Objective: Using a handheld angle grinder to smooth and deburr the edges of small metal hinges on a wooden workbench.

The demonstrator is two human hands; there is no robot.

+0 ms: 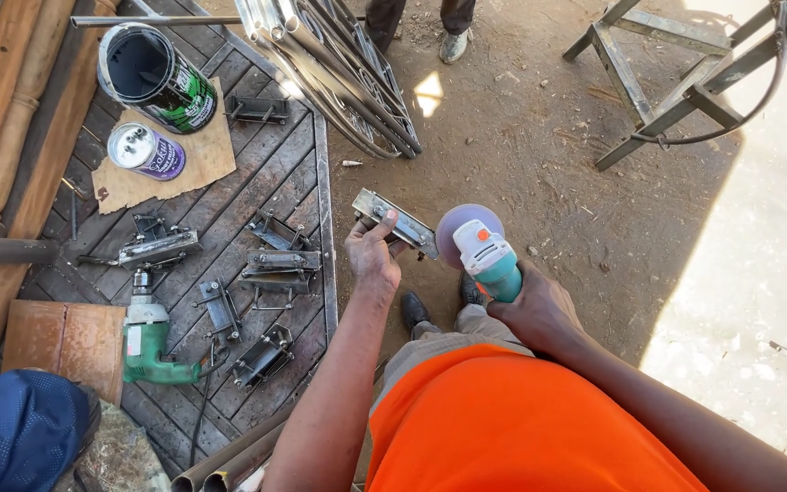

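Observation:
My left hand [371, 255] grips one end of a flat grey metal lock case [398, 223] and holds it out over the dirt ground. My right hand [535, 310] is closed around the body of a teal and white angle grinder [489, 260]. Its round disc [466, 228] sits just right of the metal piece, close to its end. I cannot tell whether the disc touches the metal. My orange shirt fills the bottom of the view.
A metal door panel [321, 182] lies flat at left with several similar lock parts [282, 266], a green drill [149, 342], an open tin [152, 77] and a small can [145, 148]. A curved metal frame [339, 64], another person's feet [453, 44] and a steel stand [676, 87] lie beyond.

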